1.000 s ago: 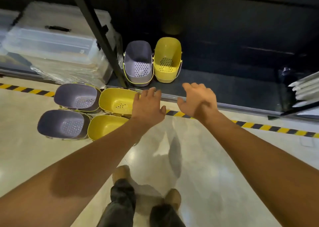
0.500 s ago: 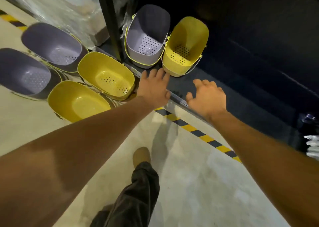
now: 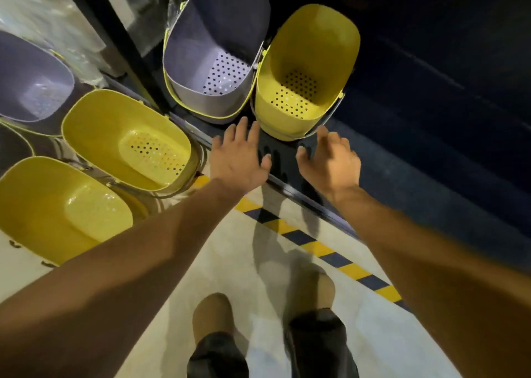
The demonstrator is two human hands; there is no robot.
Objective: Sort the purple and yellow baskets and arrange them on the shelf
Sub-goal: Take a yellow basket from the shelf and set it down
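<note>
A purple basket (image 3: 209,61) and a yellow basket (image 3: 307,70) stand side by side on the dark bottom shelf (image 3: 416,159). My left hand (image 3: 238,156) hovers open just in front of the gap between them. My right hand (image 3: 330,159) is open too, its fingers near the yellow basket's front right corner. Neither hand holds anything. On the floor to the left lie two more yellow baskets (image 3: 126,139) (image 3: 57,208) and a purple basket (image 3: 28,78), partly cut off by the frame edge.
A black shelf upright (image 3: 120,41) rises left of the shelved baskets, with plastic-wrapped goods (image 3: 43,12) behind it. Yellow-and-black hazard tape (image 3: 316,248) runs along the shelf's front edge on the pale floor. My feet (image 3: 212,317) stand below.
I have leaned closer to the shelf. Both hands moved forward, toward the yellow basket on the shelf, the right one closing the gap to its corner.
</note>
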